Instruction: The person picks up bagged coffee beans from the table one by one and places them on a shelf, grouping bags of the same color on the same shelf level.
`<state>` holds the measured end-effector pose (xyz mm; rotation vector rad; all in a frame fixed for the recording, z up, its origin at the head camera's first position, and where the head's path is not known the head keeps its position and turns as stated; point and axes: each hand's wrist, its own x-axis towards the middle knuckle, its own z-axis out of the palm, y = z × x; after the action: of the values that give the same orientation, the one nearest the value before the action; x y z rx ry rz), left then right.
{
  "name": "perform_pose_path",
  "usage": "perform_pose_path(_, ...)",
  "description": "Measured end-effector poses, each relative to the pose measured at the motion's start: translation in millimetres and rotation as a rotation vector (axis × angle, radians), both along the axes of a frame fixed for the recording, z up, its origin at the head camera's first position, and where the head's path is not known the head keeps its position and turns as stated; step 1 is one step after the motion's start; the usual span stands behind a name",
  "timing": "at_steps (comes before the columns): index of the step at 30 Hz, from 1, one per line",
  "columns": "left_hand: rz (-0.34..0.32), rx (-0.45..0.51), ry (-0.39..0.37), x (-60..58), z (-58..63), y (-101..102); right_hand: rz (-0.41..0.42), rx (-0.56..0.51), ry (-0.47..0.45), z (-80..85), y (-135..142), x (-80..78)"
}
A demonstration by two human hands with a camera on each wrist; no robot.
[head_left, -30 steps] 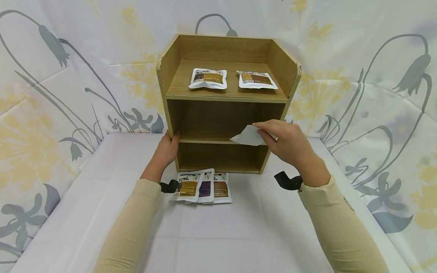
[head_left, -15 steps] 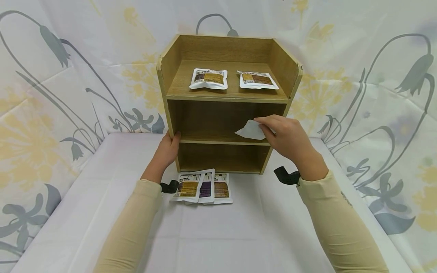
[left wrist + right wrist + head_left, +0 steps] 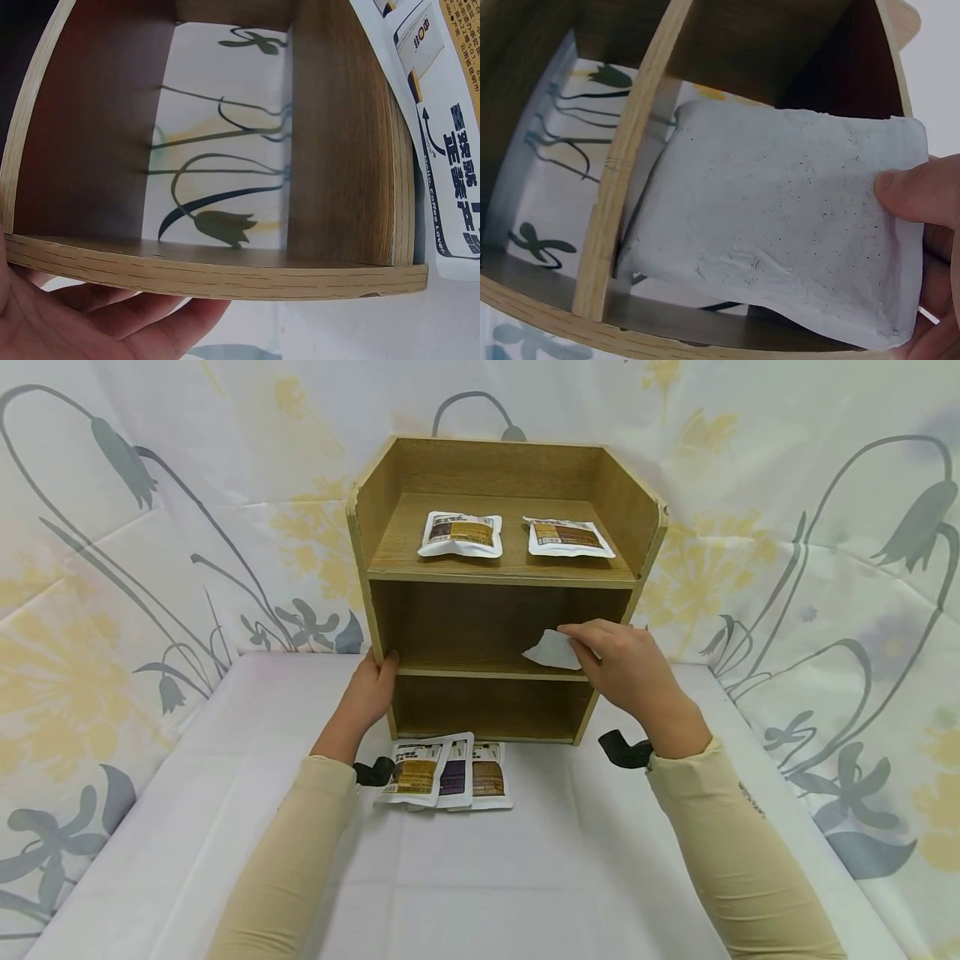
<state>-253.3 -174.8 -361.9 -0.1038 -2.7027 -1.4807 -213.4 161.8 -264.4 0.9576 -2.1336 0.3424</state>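
Note:
A small three-level wooden shelf (image 3: 502, 579) stands at the back of the table. My left hand (image 3: 369, 689) grips its left side panel near the middle board, thumb at the front edge. In the left wrist view, the fingers of that hand (image 3: 120, 322) lie along the outside of the panel. A folded white cloth (image 3: 780, 210), specked with dark dots, is pinched between thumb and fingers of my right hand (image 3: 630, 668). It is held at the mouth of the middle compartment, toward the right, and overlaps the middle board's edge in the head view.
Two white pouches with brown labels, a left one (image 3: 461, 534) and a right one (image 3: 568, 537), lie on the top level. Three overlapping pouches (image 3: 416, 772) lie on the white-covered table (image 3: 480, 885) before the shelf's lower left. Flowered cloth (image 3: 225, 527) hangs behind.
My right hand has shifted the white cloth slightly right and up, then a little back down, at the middle compartment. My left hand keeps its grip on the shelf.

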Motion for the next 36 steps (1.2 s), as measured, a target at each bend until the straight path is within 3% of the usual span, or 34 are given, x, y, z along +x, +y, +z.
perform_pose_path(25, -0.002, 0.005, -0.003, -0.3, 1.6, 0, -0.008, 0.049, -0.104, -37.4, -12, -2.2)
perform_pose_path(36, 0.002, -0.001, -0.008, -0.5, 2.2, 0, -0.077, 0.090, -0.185, -52.5, -13, -10.0)
